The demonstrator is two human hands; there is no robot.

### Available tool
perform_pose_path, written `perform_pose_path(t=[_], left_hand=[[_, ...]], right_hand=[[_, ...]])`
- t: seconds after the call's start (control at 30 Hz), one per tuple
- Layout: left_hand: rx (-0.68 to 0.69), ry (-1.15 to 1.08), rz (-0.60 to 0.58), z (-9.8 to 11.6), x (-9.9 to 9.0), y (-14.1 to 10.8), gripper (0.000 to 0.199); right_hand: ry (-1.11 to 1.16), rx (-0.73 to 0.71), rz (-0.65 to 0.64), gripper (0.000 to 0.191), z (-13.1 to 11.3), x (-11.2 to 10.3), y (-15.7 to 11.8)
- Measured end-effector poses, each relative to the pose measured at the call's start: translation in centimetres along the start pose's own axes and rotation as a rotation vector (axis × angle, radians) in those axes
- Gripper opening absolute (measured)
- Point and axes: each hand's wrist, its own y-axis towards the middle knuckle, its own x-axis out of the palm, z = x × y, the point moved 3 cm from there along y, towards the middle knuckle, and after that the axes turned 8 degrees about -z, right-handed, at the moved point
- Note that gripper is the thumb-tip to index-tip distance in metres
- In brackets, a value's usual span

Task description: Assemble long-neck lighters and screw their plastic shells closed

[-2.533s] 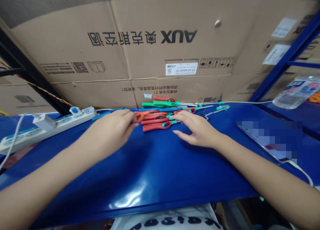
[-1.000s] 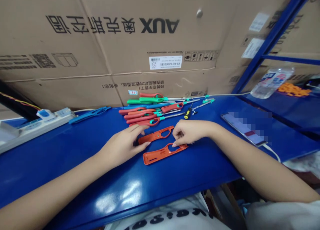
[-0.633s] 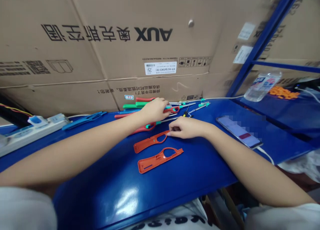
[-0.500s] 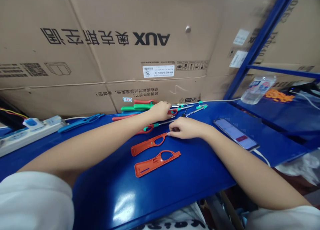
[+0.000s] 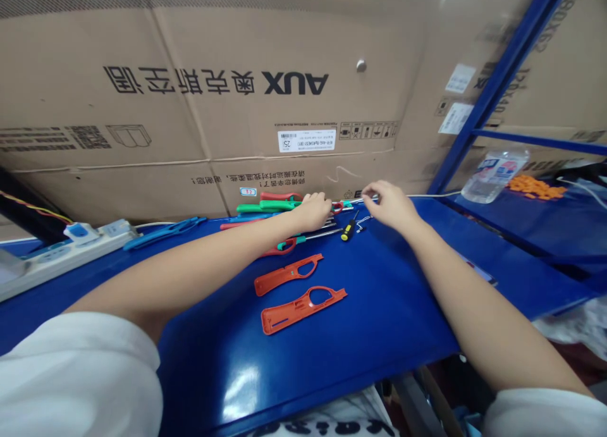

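The left hand (image 5: 313,212) lies curled over the long utility lighters (image 5: 279,205) at upper centre, its grip hidden; the right hand (image 5: 385,203) is open just to their right. Two orange plastic lighter shells (image 5: 287,274) lie apart below on the blue bench (image 5: 379,310), light and stiff, best taken by their wide ends.

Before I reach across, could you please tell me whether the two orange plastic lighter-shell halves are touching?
Apart: the head view shows blue tabletop running between the upper orange plastic shell half and the lower orange plastic shell half.
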Motion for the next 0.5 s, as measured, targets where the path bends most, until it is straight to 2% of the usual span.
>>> perform_pose_path(t=[0.1,0.2,0.37,0.5], left_hand=[[-0.005,-0.005,0.044,-1.9,-0.9,-1.5,0.037],[0.005,-0.032,0.040,-4.5,-1.7,-3.9,0.035],[0.042,-0.106,0.032,-8.9,-1.1,-8.9,0.044],[0.059,-0.151,0.043,-11.1,0.8,-11.7,0.043]], right_hand=[[-0.037,0.179,0.009,0.027,3.6,1.0,0.7],[-0.052,0.270,-0.067,0.033,5.7,2.8,0.9],[-0.059,0.270,-0.172,0.023,6.7,5.1,1.1],[-0.081,0.283,-0.197,0.034,6.9,5.8,1.2]])
